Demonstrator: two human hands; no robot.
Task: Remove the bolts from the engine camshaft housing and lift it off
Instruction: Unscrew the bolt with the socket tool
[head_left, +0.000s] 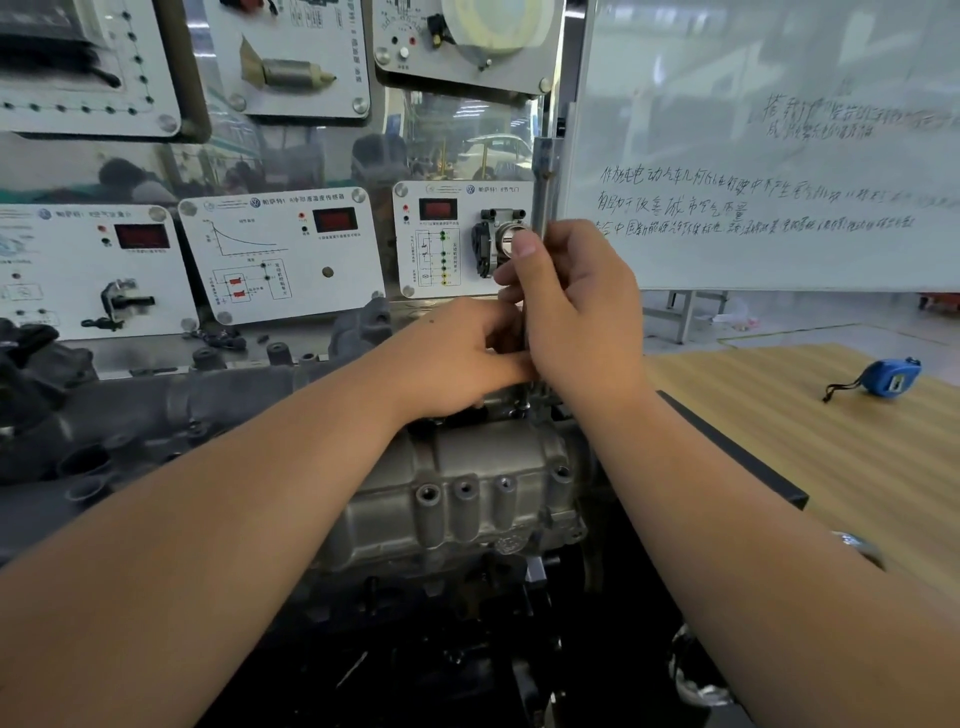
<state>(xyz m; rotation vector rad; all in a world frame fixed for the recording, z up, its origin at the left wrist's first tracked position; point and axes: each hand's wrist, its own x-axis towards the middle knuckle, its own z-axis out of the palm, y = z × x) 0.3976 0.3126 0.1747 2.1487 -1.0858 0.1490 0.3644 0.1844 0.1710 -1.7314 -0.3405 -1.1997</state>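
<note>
The grey metal camshaft housing (483, 483) lies in the middle of the view, with several threaded bosses along its near side. Above its far edge my right hand (571, 306) grips a thin upright tool (525, 395), thumb on top; the tool's lower end meets the housing at a bolt I cannot see clearly. My left hand (457, 358) is curled round the same tool lower down, just left of my right hand. Most of the tool is hidden by both hands.
A dark engine part (156, 410) stretches to the left. Display panels with sensors (280, 254) stand behind. A whiteboard (779, 156) fills the upper right. A blue tape measure (891, 378) lies on the wooden table (805, 431) at the right.
</note>
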